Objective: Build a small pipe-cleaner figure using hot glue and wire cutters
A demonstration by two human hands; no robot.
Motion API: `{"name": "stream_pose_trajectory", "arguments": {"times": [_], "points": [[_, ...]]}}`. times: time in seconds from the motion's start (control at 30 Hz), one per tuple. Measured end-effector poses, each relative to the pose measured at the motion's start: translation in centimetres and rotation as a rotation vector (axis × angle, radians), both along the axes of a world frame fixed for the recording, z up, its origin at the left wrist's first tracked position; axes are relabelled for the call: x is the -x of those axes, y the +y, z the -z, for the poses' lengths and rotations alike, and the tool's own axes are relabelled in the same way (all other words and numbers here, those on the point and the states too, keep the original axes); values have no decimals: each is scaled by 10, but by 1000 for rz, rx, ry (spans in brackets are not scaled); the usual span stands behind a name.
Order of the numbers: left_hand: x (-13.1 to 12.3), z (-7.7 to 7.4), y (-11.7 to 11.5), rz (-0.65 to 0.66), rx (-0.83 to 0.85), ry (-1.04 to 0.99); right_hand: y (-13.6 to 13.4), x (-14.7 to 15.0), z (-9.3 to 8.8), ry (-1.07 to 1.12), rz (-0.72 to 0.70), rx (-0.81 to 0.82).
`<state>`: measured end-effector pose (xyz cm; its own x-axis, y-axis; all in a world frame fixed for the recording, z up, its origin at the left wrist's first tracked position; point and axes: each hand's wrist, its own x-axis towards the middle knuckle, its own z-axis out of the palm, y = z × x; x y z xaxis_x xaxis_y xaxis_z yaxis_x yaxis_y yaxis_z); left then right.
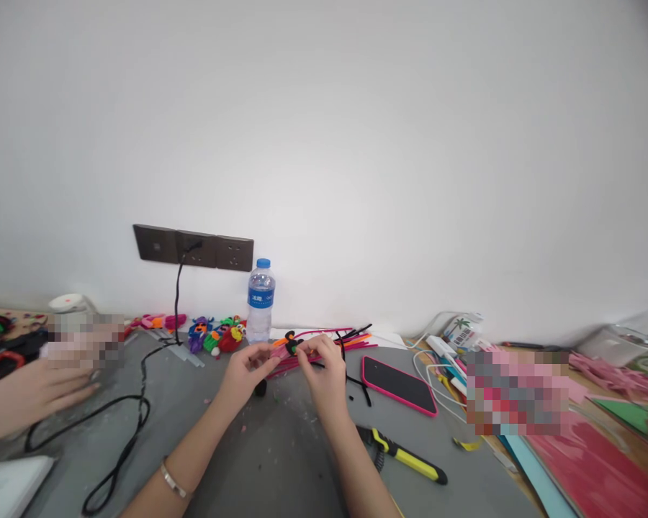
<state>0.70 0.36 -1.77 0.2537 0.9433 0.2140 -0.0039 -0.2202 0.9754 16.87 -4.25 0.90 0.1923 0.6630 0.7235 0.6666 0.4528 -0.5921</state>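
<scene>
My left hand (245, 373) and my right hand (324, 374) meet over the grey table (281, 460), both pinching a small pipe-cleaner figure (287, 346) in pink, black, orange and green. A black pipe cleaner (351, 378) trails from the figure past my right hand. Behind my hands lies a bundle of pink, red and black pipe cleaners (338, 338). My left wrist carries a thin bracelet (171, 480).
A water bottle (260, 301) stands by the wall under a socket strip (193, 248) with a black cable (135, 417). Finished colourful figures (216, 334) lie left of it. A pink-cased phone (399, 385), yellow-handled pliers (405, 455) and another person's hand (37, 392) are nearby.
</scene>
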Motion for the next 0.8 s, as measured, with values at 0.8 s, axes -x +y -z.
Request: {"name": "stream_pose_trajectory", "arguments": {"times": [0.8], "points": [[0,-1,-1,-6,0,8,0,0,0,-8,6,11]]}}
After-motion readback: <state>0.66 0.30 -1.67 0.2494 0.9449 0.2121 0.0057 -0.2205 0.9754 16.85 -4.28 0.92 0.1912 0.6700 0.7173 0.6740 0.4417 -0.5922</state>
